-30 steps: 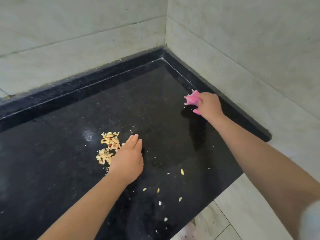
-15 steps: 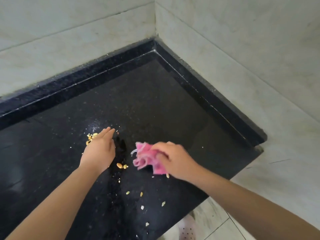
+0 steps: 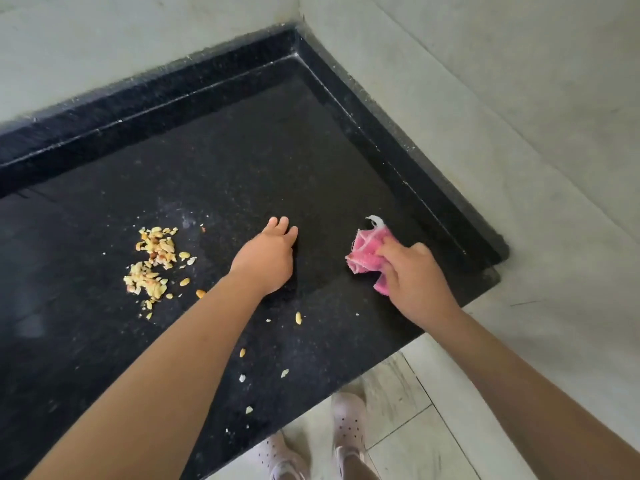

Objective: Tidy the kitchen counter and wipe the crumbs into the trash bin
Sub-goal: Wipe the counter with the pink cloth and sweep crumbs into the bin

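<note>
Two pale shoes point(image 3: 348, 424) are standing on the floor tiles point(image 3: 415, 441) just below the counter point(image 3: 86, 341) edge. About seven loose crumbs point(image 3: 298, 318) are lying on the counter beneath the two forearms. The left hand point(image 3: 265, 263) is resting flat, fingers straight, with one crumb pile point(image 3: 152, 263) lying well to its left. The right hand point(image 3: 414, 277) is gripping one pink cloth point(image 3: 365, 251), near the left hand but apart. Half a second ago, the left hand was covering that pile and the cloth was almost touching it. Beyond both hands, the wall tiles point(image 3: 485, 81) are meeting in a corner.
</note>
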Available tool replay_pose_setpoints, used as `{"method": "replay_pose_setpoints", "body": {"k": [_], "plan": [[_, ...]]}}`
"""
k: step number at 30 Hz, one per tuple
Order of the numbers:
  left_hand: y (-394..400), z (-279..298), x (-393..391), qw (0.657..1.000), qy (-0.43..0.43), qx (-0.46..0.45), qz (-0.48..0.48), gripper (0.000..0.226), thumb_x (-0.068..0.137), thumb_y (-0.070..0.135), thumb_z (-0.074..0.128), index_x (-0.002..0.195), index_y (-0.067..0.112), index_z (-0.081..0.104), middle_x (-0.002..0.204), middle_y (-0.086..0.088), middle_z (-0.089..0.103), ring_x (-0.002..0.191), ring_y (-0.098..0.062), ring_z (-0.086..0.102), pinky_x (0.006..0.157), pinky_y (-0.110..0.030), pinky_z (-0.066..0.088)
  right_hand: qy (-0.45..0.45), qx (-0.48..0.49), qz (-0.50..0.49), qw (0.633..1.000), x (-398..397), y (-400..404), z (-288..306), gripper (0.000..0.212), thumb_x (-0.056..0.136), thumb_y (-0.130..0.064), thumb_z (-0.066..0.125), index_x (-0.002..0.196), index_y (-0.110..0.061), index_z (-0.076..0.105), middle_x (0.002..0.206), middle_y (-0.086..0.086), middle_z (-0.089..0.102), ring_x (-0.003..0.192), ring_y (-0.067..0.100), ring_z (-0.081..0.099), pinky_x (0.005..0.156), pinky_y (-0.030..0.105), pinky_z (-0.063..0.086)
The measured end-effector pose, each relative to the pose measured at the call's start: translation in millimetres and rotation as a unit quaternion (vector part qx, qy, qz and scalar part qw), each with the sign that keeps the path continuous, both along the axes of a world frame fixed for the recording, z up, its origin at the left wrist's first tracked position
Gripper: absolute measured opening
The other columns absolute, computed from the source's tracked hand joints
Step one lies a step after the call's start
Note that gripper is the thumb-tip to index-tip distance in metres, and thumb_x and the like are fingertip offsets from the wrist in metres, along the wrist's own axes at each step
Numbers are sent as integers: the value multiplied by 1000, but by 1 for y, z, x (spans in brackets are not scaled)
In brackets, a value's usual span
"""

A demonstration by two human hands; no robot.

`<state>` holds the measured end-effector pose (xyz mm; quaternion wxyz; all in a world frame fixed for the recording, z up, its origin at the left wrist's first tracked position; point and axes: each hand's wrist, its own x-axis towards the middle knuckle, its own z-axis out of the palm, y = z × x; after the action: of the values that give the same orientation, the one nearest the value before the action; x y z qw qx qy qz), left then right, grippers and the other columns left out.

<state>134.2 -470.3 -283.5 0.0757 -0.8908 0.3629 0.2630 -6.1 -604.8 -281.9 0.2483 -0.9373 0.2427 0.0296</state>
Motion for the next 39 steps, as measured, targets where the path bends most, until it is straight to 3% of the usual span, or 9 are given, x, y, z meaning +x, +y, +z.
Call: {"method": "replay_pose_setpoints", "body": {"k": [3,7,9,14,19,24,29,33,39], "plan": [[1,0,2,1000,11,2,2,52,101,7,24,150,9,8,159,-6,0,148,-21,-1,116,-30,20,6,60,65,996,-18,52,7,40,90,-16,57,129,-19,49,114,-2,54,100,16,50,94,25,43],[-2,5,3,999,31,-12,21,59,95,-2,28,150,11,13,160,-5,0,148,-20,1,117,-29,17,-25,166,66,984,-27,59,22,38,90,-16,55,128,-16,53,90,-8,50,92,16,51,79,14,46],[-3,7,4,999,35,-14,27,61,94,-4,29,150,11,13,160,-5,0,148,-20,1,118,-30,17,-73,121,31,989,-20,33,25,36,89,-21,54,124,-13,57,91,2,51,82,13,44,62,10,34],[-3,7,5,998,41,-18,32,62,93,-5,28,150,12,14,159,-5,0,148,-20,3,119,-34,16,-40,-21,7,999,-10,-42,16,37,83,-7,61,120,-11,59,94,16,60,85,30,58,78,33,48],[9,14,3,995,17,-85,40,59,94,-3,30,150,12,19,159,-2,8,148,-16,6,119,-30,15,48,-130,24,990,-46,-40,-12,38,89,-7,53,127,-10,51,136,7,52,92,27,45,77,31,37],[47,15,-9,991,1,-116,60,53,97,3,32,148,12,24,159,-1,13,148,-14,7,118,-30,17,-90,-125,-21,988,-62,14,-21,29,66,7,71,94,2,69,80,15,73,55,18,35,53,25,32],[115,13,-14,976,-38,-170,129,54,93,0,37,145,13,32,155,-2,27,146,-16,17,117,-30,20,-106,-53,-29,993,-45,102,-20,14,68,2,72,82,1,69,75,12,71,55,19,45,54,22,34],[175,17,-25,961,-72,-191,186,55,91,-3,38,144,15,37,150,-2,36,144,-16,24,115,-28,22,-72,64,-48,994,-21,159,-15,24,86,-6,56,107,0,64,115,13,60,102,30,57,83,31,43],[261,14,-43,952,-66,-146,260,50,94,0,39,143,10,37,151,-3,34,144,-16,24,116,-29,22,-89,200,-39,975,23,209,1,27,92,-14,50,115,-4,61,121,7,56,96,9,48,74,3,28]]}}
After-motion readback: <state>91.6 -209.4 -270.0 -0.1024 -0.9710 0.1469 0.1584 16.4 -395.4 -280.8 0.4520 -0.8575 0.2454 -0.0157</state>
